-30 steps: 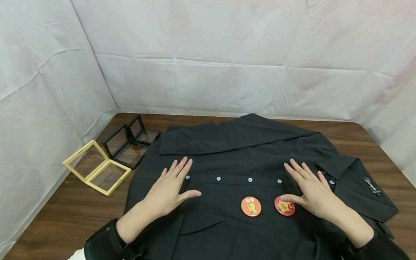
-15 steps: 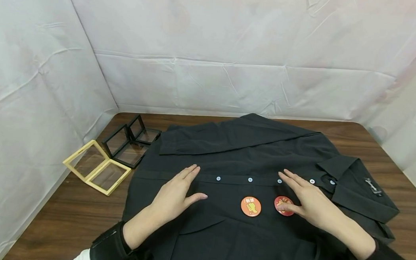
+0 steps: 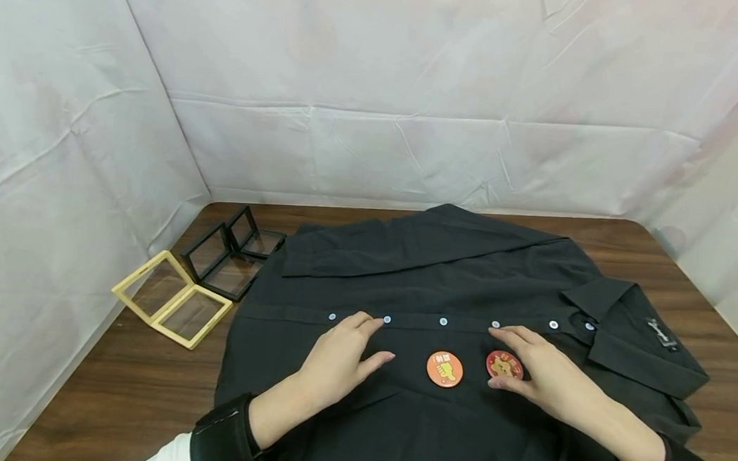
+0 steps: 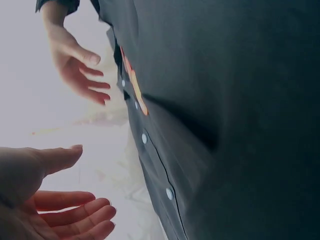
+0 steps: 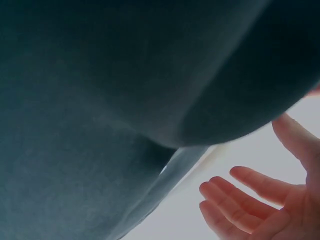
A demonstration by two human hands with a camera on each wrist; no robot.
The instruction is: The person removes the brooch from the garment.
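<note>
A black button-up shirt (image 3: 365,294) lies spread on the table, its collar (image 3: 642,332) toward the right. Two round badges rest on its front: an orange one (image 3: 444,369) with a yellow thumb design and a red one (image 3: 504,364) with a yellow cartoon figure. My left hand (image 3: 338,359) hovers over the shirt, left of the orange badge, fingers loosely bent and holding nothing. Over the red badge's right edge is my right hand (image 3: 544,375), thumb and fingers apart. In the left wrist view, both hands are visibly raised off the cloth (image 4: 225,100).
A yellow hinged frame (image 3: 174,300) with clear panes stands open at the left of the wooden table (image 3: 112,377). Behind it are black frames (image 3: 231,254) with clear panes, beside the shirt. White cloth walls (image 3: 414,120) enclose the back and sides.
My left hand has moved right and nearer to me, toward the orange badge. My right hand has drawn slightly nearer to me. Fingers of both hands have bent more; shirt and badges stay put.
</note>
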